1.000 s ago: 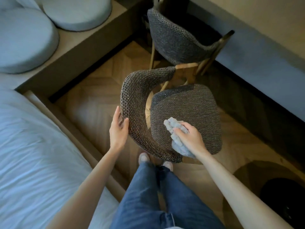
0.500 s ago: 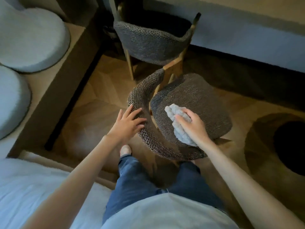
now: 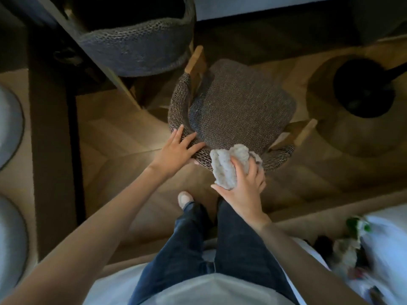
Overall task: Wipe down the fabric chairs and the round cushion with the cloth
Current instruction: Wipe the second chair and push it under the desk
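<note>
Since before, the right hand (image 3: pixel 243 190), gripping the bunched cloth (image 3: pixel 228 167), moved from the seat onto the woven chair (image 3: pixel 240 106) backrest; left hand (image 3: pixel 176 151) rests flat beside, chair facing away

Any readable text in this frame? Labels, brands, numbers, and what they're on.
No readable text.
Near chair, far chair, cloth, cushions: plain fabric, no label or tag in view.
Clutter at lower right: too blurred to tell whether it carries any print.
</note>
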A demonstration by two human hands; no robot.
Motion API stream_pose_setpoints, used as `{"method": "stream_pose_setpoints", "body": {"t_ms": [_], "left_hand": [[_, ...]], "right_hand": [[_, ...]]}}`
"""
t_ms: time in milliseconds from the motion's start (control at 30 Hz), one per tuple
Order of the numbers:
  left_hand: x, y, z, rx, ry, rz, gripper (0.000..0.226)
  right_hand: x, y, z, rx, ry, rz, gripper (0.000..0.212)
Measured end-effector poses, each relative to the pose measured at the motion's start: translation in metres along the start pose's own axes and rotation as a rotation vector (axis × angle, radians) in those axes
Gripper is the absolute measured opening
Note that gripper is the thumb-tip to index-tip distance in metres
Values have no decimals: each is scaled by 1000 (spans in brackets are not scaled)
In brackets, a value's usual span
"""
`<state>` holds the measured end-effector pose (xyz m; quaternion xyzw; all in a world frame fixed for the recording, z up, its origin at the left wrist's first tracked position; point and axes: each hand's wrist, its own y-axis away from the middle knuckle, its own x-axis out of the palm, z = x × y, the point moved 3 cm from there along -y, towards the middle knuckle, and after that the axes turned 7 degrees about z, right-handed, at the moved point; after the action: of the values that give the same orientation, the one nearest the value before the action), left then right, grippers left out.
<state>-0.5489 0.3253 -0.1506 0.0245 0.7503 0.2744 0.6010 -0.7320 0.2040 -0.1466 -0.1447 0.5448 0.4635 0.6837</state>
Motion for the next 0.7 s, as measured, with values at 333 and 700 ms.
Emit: {"method": "stream_pose_setpoints", "body": {"t_ms": [333,700], "left_hand": [[6,-6,-11,15,-15,-115,51],[-14,-78,-93,-144,116,-88,53]], "right_hand": [[7,-10,-17,21,-41,-108,79],[-53,-42,-97,240,-80,-198,68]]}}
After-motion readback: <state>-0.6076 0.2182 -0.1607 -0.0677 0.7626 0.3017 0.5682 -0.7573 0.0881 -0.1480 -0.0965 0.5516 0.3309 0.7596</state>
